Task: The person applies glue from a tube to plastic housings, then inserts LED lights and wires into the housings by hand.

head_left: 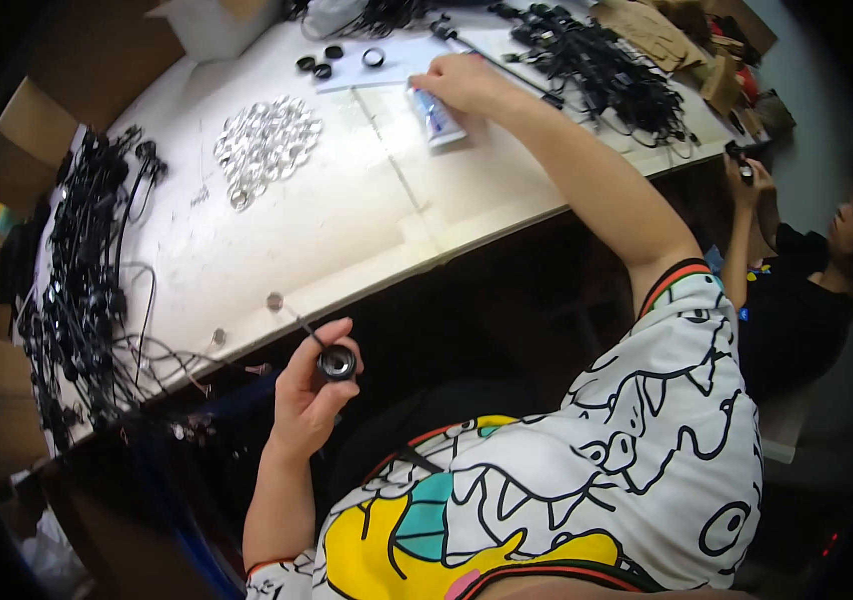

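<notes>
In front of the table's near edge, my left hand (309,385) is closed around a small round black housing (337,363) with a shiny, ring-shaped face turned up. A thin black cable (308,326) runs from it toward the table. My right hand (457,82) reaches far across the tabletop, fingers closed at the upper end of a blue and white squeeze tube (437,120). The tube's wide flat end points toward me; its other end is hidden under the fingers. Left of that hand lie several black rings (374,58) on a pale sheet (347,75).
Many clear, shiny rings (267,145) lie spread on the white table (347,230). Bundles of black cables (92,270) cover its left end, and more cables (597,75) lie far right. Cardboard boxes (87,50) stand at the left. Another person (797,280) sits at the right.
</notes>
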The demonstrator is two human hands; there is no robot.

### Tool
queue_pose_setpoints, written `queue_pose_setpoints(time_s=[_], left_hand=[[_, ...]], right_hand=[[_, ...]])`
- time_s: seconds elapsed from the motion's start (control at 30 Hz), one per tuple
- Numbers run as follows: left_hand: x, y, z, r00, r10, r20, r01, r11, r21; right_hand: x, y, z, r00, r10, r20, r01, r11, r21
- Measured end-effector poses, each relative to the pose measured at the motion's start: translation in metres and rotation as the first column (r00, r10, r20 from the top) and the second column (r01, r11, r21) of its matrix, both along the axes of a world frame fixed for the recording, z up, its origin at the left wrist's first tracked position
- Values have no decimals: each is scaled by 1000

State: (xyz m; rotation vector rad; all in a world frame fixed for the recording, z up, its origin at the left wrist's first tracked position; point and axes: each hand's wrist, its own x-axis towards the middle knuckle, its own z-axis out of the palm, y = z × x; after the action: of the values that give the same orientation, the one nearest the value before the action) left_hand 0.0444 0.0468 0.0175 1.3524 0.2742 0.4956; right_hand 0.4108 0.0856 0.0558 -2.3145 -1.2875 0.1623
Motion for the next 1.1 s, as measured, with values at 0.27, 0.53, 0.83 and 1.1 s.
queue_pose_setpoints(time_s=[0.27,0.53,0.83,1.1], left_hand=[[-9,10,2,982,89,166,-98,994,45],[-2,6,5,906,229,357,-220,973,-65],[-16,17,18,849,283,447,-289,956,-57],[-15,16,19,852,290,435,-268,957,-114]], right_hand=[[-158,-97,4,442,510,-738,-837,530,-135],[-234,-106,-147,-68,237,-969,-781,592,200],[-244,-99,-132,-28,454,-890,-521,754,401],[-248,-92,-134,-173,231,-957,-655,699,287]])
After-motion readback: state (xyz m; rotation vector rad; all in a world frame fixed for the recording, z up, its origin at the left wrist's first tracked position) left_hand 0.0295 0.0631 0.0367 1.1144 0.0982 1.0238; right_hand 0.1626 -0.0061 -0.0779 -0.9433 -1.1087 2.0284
